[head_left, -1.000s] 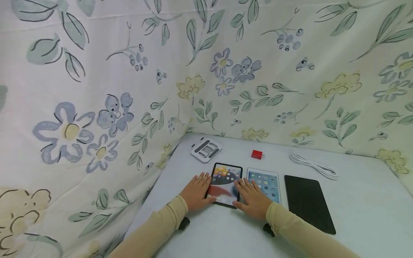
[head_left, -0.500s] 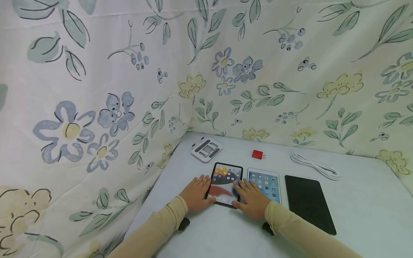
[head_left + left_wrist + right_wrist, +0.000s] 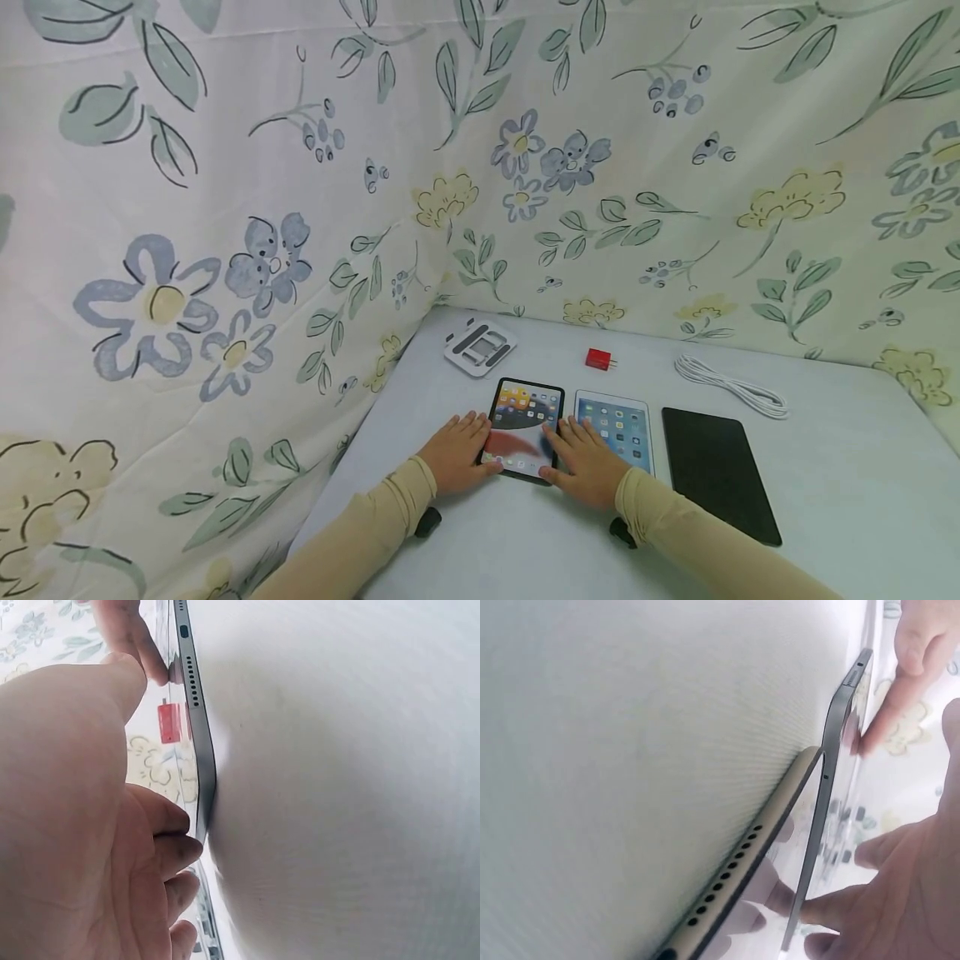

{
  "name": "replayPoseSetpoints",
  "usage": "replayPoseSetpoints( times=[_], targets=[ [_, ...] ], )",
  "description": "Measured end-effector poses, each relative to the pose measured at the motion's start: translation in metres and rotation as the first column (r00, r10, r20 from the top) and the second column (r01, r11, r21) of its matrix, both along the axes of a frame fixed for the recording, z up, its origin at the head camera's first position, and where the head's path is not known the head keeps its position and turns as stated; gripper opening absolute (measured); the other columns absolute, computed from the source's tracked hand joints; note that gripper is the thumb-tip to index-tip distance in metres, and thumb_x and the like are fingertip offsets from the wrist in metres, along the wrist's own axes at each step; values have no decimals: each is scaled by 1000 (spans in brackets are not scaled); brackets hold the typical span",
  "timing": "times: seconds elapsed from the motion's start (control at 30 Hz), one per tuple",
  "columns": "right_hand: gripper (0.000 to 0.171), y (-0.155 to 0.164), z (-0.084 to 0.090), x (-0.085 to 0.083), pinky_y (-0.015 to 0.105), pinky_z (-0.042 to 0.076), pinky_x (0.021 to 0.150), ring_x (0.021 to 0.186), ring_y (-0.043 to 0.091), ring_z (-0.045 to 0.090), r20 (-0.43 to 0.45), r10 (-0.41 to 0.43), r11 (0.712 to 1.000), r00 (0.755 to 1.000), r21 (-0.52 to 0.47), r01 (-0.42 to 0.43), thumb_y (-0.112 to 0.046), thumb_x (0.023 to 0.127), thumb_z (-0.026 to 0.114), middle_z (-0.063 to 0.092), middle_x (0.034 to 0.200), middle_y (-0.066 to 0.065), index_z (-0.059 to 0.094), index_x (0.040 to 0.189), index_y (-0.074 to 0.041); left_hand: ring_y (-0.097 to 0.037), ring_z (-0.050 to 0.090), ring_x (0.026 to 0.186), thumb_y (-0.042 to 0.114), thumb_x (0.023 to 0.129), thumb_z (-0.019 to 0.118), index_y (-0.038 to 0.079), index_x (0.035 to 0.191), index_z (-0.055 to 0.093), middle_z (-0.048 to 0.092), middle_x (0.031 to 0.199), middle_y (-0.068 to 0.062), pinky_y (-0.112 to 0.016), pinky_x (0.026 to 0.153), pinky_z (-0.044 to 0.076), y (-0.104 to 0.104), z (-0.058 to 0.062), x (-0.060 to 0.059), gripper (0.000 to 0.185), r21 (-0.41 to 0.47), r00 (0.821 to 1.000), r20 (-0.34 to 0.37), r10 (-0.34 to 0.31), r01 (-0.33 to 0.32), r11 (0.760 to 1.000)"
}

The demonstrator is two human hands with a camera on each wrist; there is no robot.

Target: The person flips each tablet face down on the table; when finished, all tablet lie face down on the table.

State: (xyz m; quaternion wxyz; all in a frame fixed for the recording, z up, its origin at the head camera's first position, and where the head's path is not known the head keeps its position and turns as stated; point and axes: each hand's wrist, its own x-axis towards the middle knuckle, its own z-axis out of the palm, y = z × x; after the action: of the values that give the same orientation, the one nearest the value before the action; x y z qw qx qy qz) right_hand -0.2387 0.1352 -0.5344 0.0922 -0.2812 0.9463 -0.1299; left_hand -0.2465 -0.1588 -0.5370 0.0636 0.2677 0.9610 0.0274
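A black-framed tablet (image 3: 519, 450) lies screen up on the white table, its screen lit with app icons. My left hand (image 3: 455, 457) touches its left edge with the fingers, the thumb at the lower left corner. On the other side my right hand (image 3: 592, 471) rests with its fingertips on the tablet's right edge, its thumb near the lower right corner. Beneath and beside that hand lies a white-framed tablet (image 3: 618, 425), also lit, partly covered. In the left wrist view the black-framed tablet's grey side (image 3: 201, 742) shows a port; the right wrist view shows both tablets' edges.
To the right lies a dark flat slab (image 3: 716, 471), like a tablet or its cover. Behind are a white and grey stand (image 3: 480, 348), a red plug adapter (image 3: 598, 359) and a bundled white cable (image 3: 731, 386). A floral curtain (image 3: 570, 250) hangs behind the table (image 3: 847, 467).
The left fingers have slid slightly down the tablet's left edge, nearer the person. The right hand has shifted barely. The tablets lie as before.
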Motion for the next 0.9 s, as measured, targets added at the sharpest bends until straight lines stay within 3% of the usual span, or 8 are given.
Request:
replayPoseSetpoints(
  times=[0.23,0.43,0.53,0.7,0.83,0.9],
  targets=[
    [79,-1,1,-1,65,8,127,158,50,18,10,-41,999,999,-15,41,-60,109,48,34,167,29,37,166,-6,-31,32,157,68,107,45,2,162,43,41,167,-15,-47,128,24,3,2,3,87,0,1000,5,0,0,1000],
    [84,-10,2,1,64,4,127,161,46,10,136,-106,992,985,-56,115,-68,108,43,29,170,27,31,170,-13,-31,33,157,69,106,44,3,162,44,41,167,-14,-46,127,26,4,3,2,87,-10,1000,17,-3,3,1000],
    [83,-13,7,1,72,6,124,160,48,9,230,-153,973,961,-138,187,-66,109,42,27,170,28,29,170,-12,-31,34,156,68,107,43,3,162,44,41,167,-14,-45,126,28,5,5,1,85,-9,1000,29,-6,6,1000],
    [75,-12,12,1,83,10,116,158,54,12,350,-173,917,921,-284,280,-55,113,42,23,171,30,28,170,-7,-30,34,157,67,108,40,5,163,44,41,168,-12,-44,126,30,6,9,1,83,-10,999,46,5,-5,1000],
    [76,-14,16,2,84,8,115,157,55,10,401,-184,884,897,-332,330,-54,113,41,21,171,31,26,170,-7,-30,33,157,69,108,38,6,163,44,40,168,-12,-43,126,29,5,9,1,84,-8,998,56,12,-11,1000],
    [76,-15,19,2,84,7,114,158,55,9,401,-182,877,898,-347,333,-54,113,41,20,171,30,25,170,-7,-31,33,157,69,108,38,5,163,44,41,167,-13,-43,126,29,4,8,0,84,-8,998,56,12,-12,1000]
  ],
)
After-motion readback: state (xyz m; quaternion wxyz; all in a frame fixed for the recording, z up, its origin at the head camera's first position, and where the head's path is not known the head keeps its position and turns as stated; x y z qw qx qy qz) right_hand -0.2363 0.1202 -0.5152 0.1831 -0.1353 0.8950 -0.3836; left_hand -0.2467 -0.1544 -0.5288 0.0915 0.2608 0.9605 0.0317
